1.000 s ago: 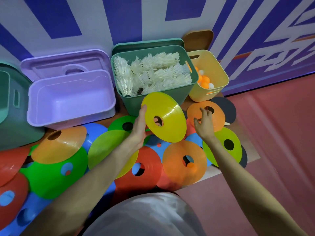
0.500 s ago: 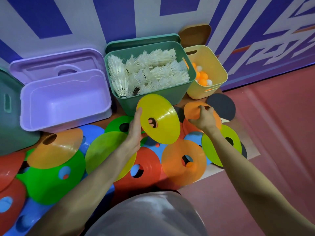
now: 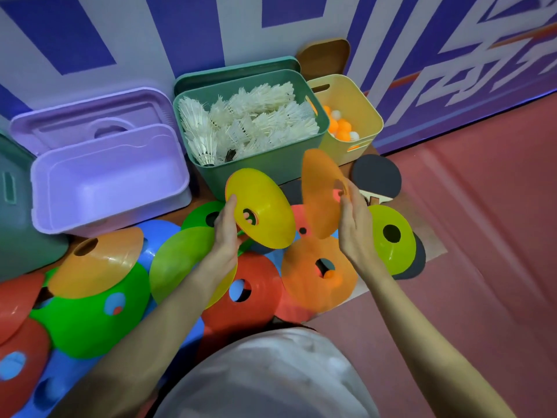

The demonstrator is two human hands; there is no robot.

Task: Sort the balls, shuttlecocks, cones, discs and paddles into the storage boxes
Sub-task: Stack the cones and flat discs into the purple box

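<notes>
Red flooring (image 3: 482,236) by a purple-and-white wall (image 3: 180,40), boxes lined up beyond both hands. Left hand (image 3: 226,233) grips a tilted yellow cone (image 3: 265,212), fingertip through its hole; right hand (image 3: 352,227) pinches an upright orange cone (image 3: 321,191) just beside it. Loose cones (image 3: 99,303) lie beneath and left of hands.

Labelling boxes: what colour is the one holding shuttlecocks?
Green box, shuttlecocks inside; head view.
</notes>
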